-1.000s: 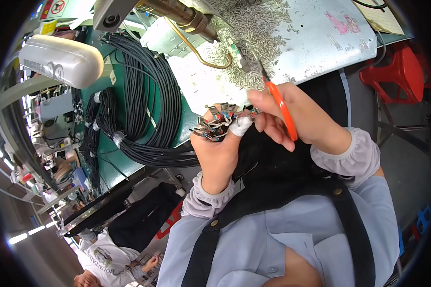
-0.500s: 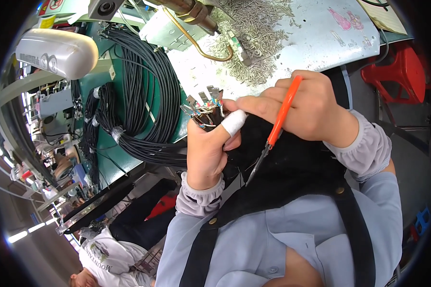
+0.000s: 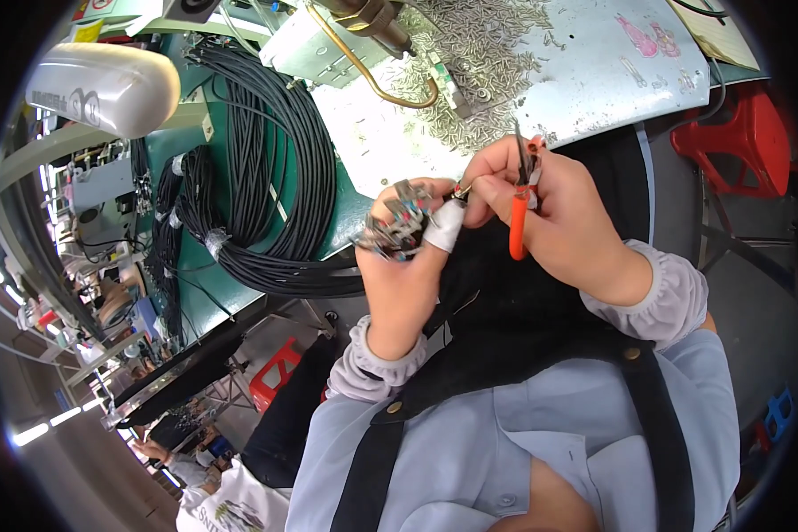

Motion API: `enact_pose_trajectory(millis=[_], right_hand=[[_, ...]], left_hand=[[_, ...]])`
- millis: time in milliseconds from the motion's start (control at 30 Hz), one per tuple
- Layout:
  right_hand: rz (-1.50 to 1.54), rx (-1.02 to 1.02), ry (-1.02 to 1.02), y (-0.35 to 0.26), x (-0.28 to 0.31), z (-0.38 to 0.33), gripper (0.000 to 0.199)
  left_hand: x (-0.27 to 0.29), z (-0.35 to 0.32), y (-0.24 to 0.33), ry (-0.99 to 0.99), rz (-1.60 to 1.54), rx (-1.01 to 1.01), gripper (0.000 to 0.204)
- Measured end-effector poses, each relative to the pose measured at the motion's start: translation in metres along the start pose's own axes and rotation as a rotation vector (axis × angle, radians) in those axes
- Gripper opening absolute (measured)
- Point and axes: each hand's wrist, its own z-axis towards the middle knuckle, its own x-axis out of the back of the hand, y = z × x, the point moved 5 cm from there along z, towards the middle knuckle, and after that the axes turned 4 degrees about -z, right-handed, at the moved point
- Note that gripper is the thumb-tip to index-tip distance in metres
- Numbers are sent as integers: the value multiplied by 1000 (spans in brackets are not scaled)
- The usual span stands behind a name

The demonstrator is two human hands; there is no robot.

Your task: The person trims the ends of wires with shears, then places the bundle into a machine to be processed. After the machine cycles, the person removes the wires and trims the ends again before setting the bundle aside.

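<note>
Above the near edge of a pale, scuffed workbench (image 3: pixel 594 80), a person's two bare hands meet, seen from a camera on their head. Left hand (image 3: pixel 399 266) is closed around a small bunched cluster of metal connectors and coloured wire ends (image 3: pixel 395 226), with a white bandage wrapped round one fingertip (image 3: pixel 443 226). Right hand (image 3: pixel 550 213) grips a pair of orange-handled cutters (image 3: pixel 519 199), blades pointing up and away from the body, while its thumb and forefinger pinch a fine wire end (image 3: pixel 461 189) that leads into the cluster. Both hands are shut on what they hold, neither released.

Across the far part of the bench lies a thick scatter of small metal clippings (image 3: pixel 479 53). A coil of black cable (image 3: pixel 275 177) hangs over the bench's left edge, on green surface. A brass nozzle with a curved copper tube (image 3: pixel 372 53) sits near the far edge. A red stool (image 3: pixel 736 160) stands off the right edge (partly hidden by the sleeve).

As a judgement: the cutter blades sit very close to the fingers, so a slip could nick skin. The pinched wire is thin and may slide free. Loose connectors in the left hand could drop into the lap if the grip eases.
</note>
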Motion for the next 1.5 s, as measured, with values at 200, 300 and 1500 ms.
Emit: enact_pose_trajectory(millis=[200, 300, 1500], right_hand=[[408, -121, 42, 6, -3, -3, 9], [39, -132, -67, -1, 5, -4, 16], [-143, -109, 20, 15, 30, 75, 14]], left_hand=[[-1, 3, -6, -7, -188, 335, 15], [2, 3, -6, -24, -229, 300, 14], [-12, 99, -10, -268, -422, 489, 15]])
